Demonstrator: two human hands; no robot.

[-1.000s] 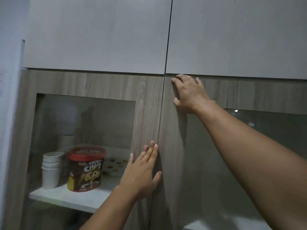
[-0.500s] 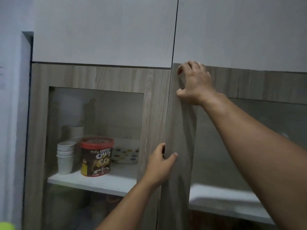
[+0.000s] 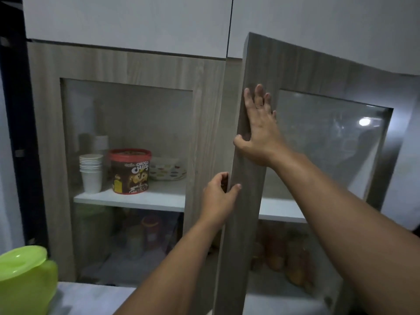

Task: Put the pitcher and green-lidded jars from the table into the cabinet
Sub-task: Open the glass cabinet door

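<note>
A wood-grain cabinet with glass-paned doors fills the view. Its right door [image 3: 247, 155] stands partly swung out toward me. My left hand [image 3: 219, 197] grips that door's free edge at mid height, fingers curled behind it. My right hand [image 3: 259, 130] rests flat on the door's front higher up, thumb hooked round the edge. A lime-green lid [image 3: 21, 260] of a container shows at the bottom left corner on the counter. The pitcher is out of view.
The left door [image 3: 127, 64] is shut. Behind its glass a white shelf [image 3: 136, 197] holds stacked paper cups [image 3: 91, 172], a red-lidded Choco Chips tub [image 3: 130, 171] and a dotted plate [image 3: 167, 171]. Blurred jars stand on the lower shelf. White upper cabinets hang above.
The right door has swung out from shut. My left hand went from flat on the seam to gripping the door edge, and my right hand slid down from the door's top corner.
</note>
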